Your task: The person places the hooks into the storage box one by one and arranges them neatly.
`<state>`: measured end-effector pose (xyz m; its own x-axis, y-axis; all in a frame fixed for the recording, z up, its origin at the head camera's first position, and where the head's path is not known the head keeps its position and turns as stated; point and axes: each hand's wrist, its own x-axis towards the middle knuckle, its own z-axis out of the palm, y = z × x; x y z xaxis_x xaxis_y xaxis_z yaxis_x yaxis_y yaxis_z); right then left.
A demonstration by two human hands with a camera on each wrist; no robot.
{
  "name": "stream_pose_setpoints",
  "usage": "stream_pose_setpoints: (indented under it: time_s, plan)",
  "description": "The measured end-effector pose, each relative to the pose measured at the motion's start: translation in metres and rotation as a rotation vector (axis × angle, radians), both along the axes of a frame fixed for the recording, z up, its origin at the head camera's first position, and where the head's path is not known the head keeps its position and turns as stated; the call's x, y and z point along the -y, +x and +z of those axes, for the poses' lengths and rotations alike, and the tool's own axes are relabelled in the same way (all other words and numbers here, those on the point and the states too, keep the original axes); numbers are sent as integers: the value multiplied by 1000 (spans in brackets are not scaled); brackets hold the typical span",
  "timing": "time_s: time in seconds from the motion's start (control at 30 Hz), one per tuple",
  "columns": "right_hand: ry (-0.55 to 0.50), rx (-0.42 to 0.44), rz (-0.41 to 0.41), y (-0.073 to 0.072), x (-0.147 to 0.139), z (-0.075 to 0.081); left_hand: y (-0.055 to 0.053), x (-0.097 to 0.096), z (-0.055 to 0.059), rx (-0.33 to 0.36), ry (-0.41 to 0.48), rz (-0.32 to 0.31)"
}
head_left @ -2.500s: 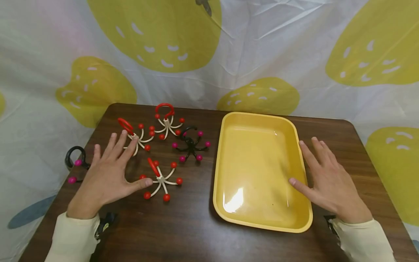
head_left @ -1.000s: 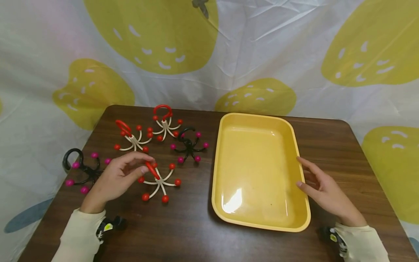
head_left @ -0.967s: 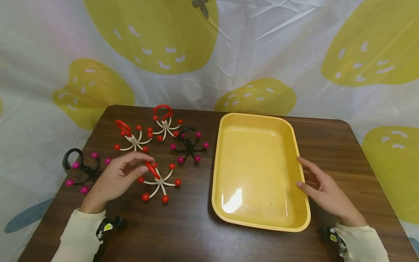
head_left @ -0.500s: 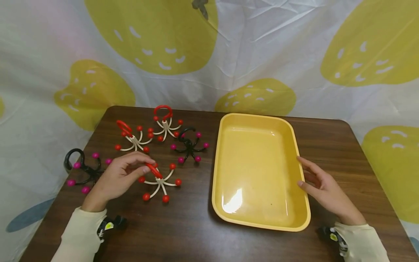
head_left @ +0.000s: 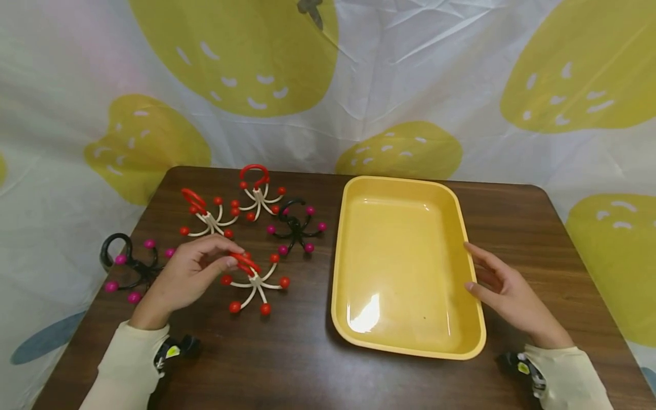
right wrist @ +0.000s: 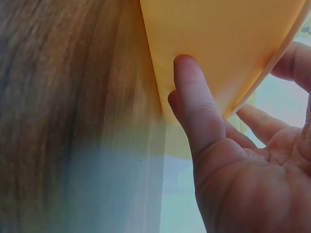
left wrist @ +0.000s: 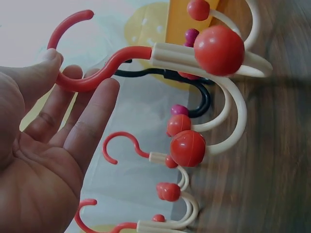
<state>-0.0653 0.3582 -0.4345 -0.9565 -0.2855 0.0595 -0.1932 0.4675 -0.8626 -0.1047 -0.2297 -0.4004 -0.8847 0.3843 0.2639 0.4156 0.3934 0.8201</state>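
Between thumb and fingers, my left hand (head_left: 187, 276) pinches the red hook of a multi-arm hook hanger (head_left: 256, 280). This hanger has cream arms tipped with red balls. In the left wrist view, the thumb and fingers of the left hand (left wrist: 53, 141) meet at the curve of the hook (left wrist: 85, 83), and its balls hang near the tabletop. At the right side of the yellow tray (head_left: 400, 256), my right hand (head_left: 504, 293) grips the rim. The right wrist view shows fingers (right wrist: 192, 87) of that hand against the tray's outer wall (right wrist: 218, 34).
Two more red-and-cream hangers, one at left (head_left: 210, 221) and one at the back (head_left: 258, 196), stand beyond the left hand. Black hangers with magenta balls are near the tray (head_left: 295, 228) and at the far left (head_left: 138, 266). A lemon-print cloth (head_left: 379, 68) hangs behind the table.
My left hand came down from spread fingers to pinch the hook, and the hanger has shifted slightly right and tilted. The right hand moved from hovering to the tray's rim.
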Motion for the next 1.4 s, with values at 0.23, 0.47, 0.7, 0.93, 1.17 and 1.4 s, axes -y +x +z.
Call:
stream_pose_setpoints:
  time_s: [0.23, 0.47, 0.7, 0.93, 1.17, 1.4]
  plan:
    - [-20, 11, -1, -1, 0, 0, 1, -8, 10, -3, 54, 24]
    - [-35, 28, -12, 0, 0, -1, 3, -18, 22, -14, 93, 44]
    - [-22, 42, -21, -2, 0, -2, 4, -31, 29, -38, 167, 30]
    - [-55, 57, -19, -1, 0, -3, 2, -47, 40, -122, 102, 88]
    - [-58, 57, -19, -1, -1, -3, -1, -62, 48, -113, 103, 96]
    - [-70, 73, -21, 0, 0, -4, -8, -77, 57, -64, 107, 81]
